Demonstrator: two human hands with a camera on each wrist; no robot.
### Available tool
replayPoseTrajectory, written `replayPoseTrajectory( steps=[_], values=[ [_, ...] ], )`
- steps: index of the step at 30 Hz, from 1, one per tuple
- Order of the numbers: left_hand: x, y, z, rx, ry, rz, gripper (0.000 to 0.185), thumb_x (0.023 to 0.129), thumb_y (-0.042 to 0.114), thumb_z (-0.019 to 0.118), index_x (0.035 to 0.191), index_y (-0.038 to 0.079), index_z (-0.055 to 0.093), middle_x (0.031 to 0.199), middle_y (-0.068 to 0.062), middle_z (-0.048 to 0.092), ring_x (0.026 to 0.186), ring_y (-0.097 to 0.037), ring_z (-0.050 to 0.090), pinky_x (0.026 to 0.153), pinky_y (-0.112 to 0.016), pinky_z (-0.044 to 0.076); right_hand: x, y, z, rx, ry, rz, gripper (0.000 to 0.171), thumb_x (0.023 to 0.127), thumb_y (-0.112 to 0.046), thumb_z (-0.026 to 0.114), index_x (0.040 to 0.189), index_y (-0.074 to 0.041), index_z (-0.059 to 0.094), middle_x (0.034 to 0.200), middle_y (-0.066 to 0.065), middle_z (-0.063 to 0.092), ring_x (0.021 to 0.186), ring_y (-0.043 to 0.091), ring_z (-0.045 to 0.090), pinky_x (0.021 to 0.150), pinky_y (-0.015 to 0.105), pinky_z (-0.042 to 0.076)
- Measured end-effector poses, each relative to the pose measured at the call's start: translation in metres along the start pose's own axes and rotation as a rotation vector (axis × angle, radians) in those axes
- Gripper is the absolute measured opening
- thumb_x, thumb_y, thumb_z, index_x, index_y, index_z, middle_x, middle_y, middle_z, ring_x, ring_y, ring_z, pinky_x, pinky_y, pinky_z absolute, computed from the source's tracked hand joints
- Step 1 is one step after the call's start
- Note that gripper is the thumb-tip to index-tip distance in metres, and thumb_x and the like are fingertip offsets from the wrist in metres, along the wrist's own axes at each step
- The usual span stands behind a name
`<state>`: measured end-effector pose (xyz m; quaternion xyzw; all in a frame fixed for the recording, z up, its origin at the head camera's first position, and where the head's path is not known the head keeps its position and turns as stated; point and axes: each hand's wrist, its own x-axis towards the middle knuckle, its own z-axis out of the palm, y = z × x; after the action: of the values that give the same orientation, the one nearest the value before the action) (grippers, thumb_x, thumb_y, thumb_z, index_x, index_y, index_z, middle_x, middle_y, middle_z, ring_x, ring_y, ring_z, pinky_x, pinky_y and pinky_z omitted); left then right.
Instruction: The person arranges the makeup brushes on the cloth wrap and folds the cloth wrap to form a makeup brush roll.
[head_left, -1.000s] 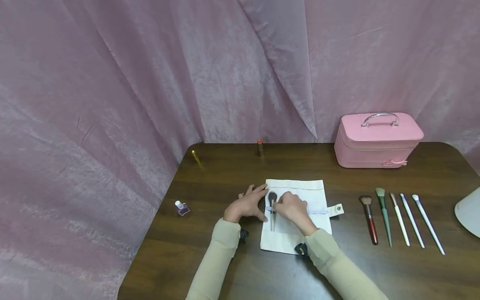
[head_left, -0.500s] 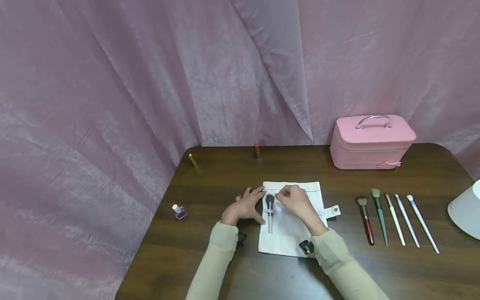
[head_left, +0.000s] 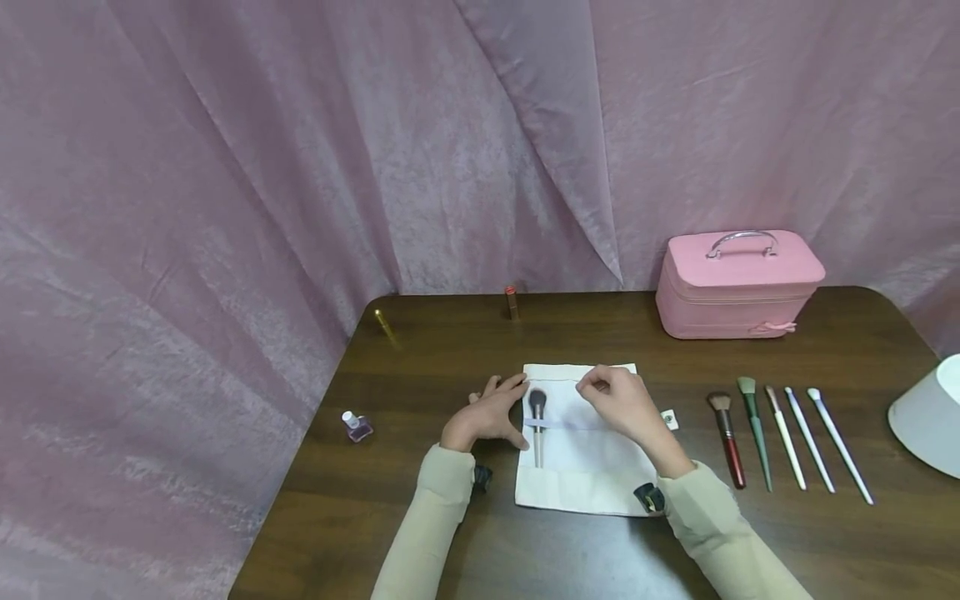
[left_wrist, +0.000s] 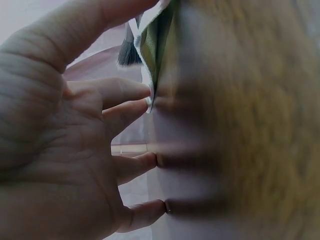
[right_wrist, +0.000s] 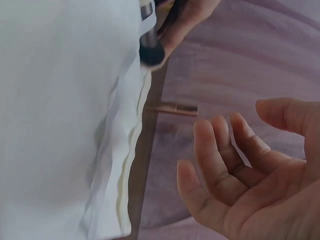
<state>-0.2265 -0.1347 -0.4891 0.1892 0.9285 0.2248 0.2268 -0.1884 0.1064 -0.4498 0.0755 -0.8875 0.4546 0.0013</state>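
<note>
A white fabric brush roll (head_left: 577,493) lies unrolled on the table, with a lilac elastic band across its middle. Under that band, at the roll's left side, sits a dark-bristled makeup brush (head_left: 537,404), bristles pointing away from me. My left hand (head_left: 486,418) is spread along the roll's left edge; in the left wrist view its fingertips (left_wrist: 145,91) touch the fabric edge. Above the roll's right half hovers my right hand (head_left: 622,407), holding nothing. The right wrist view shows its fingers (right_wrist: 205,150) loosely bent and apart from the fabric (right_wrist: 60,110).
Several makeup brushes, including a red-handled one (head_left: 727,442) and a green one (head_left: 754,433), lie in a row at right. A pink case (head_left: 738,300) stands behind them, a white shade-like object (head_left: 930,421) far right. Lipstick (head_left: 512,302), gold tube (head_left: 384,322) and nail polish (head_left: 357,427) stand around.
My right hand has left the brush and band, lifting and moving right over the roll. The brush stays under the band. My left hand keeps its place at the roll's edge.
</note>
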Motion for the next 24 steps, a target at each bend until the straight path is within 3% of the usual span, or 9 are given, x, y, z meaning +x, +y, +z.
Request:
replayPoseTrajectory(
  steps=[13,24],
  values=[
    [0.0,0.0,-0.001,0.028,-0.006,0.001,0.103,0.076,0.026,0.091,0.16,0.016,0.033,0.168,0.003,0.016,0.154,-0.035,0.004,0.114,-0.068,0.011,-0.019,0.024,-0.032,-0.131,0.015,0.037,0.014,0.094,-0.013,0.067,0.099,0.0,0.072,0.094,0.011,0.072,0.086,0.026,0.066,0.07,0.039,0.05],
    [0.0,0.0,-0.002,0.039,-0.014,0.005,0.104,0.076,0.028,0.092,0.16,0.015,0.032,0.168,0.002,0.016,0.154,-0.035,0.004,0.114,-0.069,0.009,-0.033,0.058,-0.073,-0.287,0.058,0.049,0.027,0.083,-0.006,0.076,0.105,0.008,0.068,0.096,0.021,0.069,0.087,0.036,0.064,0.071,0.051,0.051]
  ],
)
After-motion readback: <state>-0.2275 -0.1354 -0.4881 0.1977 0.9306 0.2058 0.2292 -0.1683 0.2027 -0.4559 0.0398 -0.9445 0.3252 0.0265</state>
